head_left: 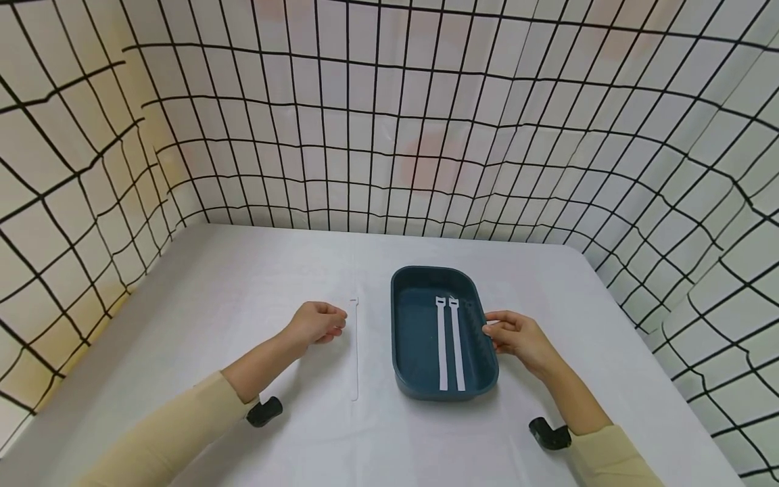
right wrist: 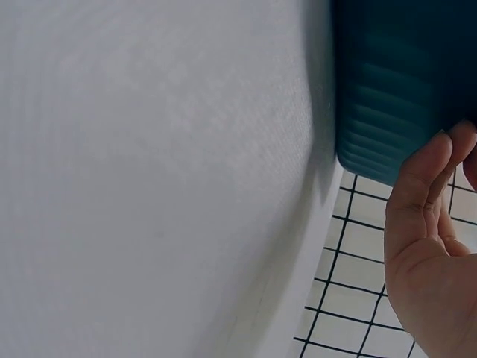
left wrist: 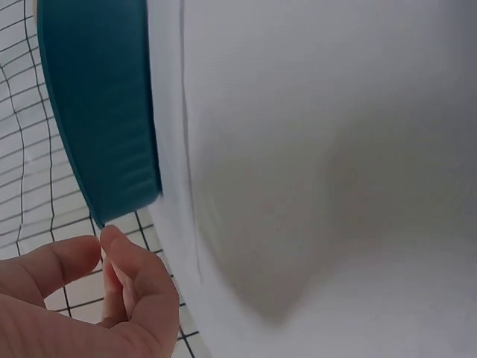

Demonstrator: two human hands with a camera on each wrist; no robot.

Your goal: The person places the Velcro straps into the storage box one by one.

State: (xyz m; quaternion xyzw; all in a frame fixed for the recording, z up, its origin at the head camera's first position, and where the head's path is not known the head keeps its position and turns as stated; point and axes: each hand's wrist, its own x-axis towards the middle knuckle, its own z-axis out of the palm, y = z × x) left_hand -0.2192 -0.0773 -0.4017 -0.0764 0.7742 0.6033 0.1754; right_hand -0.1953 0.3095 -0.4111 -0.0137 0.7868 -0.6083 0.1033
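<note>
At the tray point(head_left: 417, 341) edge, right grip point(head_left: 518, 339), pinch uncertain; left grip point(head_left: 315, 323) apart, loosely curled.

Right grip point(right wrist: 425, 257) by teal tray point(right wrist: 391, 86), white tabletop point(right wrist: 149, 171)

Head view: bright, diffuse light; soft shadow on white table point(head_left: 377, 439) beside left forearm point(head_left: 262, 372); black grid point(head_left: 377, 66) bowed by wide-angle distortion. Left wrist view: dimmer, broad blurred shadow. Right wrist view: grey, grainy; tray point(right wrist: 387, 112) dark.
</note>
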